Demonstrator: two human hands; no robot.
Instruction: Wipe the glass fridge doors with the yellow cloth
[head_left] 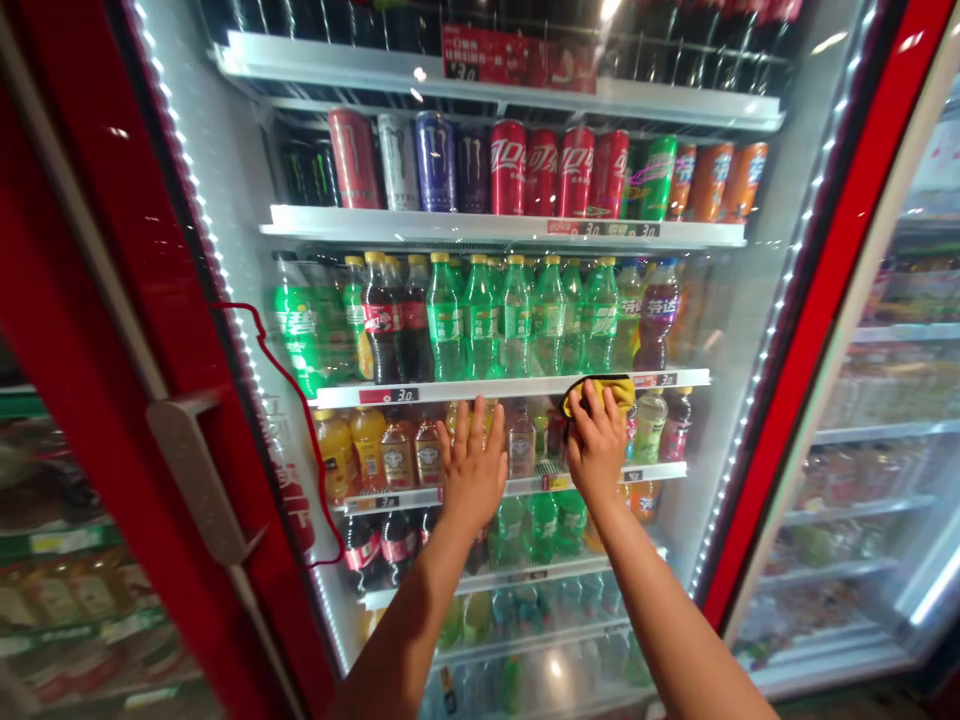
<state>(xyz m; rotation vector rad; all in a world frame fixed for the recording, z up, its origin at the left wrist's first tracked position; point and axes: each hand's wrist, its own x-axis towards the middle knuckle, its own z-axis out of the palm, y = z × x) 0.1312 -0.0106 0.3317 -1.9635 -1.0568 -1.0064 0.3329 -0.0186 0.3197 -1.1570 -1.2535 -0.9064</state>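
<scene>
My left hand (472,465) is stretched out with its fingers spread, palm toward the glass door (420,235) of a lit drinks fridge; it holds nothing. To its right, my right hand (598,440) presses a yellow cloth with a dark edge (619,390) against the glass, its fingers lying over the cloth. Behind the glass, near the cloth, runs a white shelf edge (487,388) with price tags. Green soda bottles (517,320) stand on that shelf, and amber drink bottles (396,450) show behind and beside my left hand.
A long grey door handle (206,480) sticks out from the red frame (135,300) at left. Cans (510,165) and bottles fill the shelves inside. Another lit fridge (862,430) stands at right, and more stocked shelves (75,540) show at far left.
</scene>
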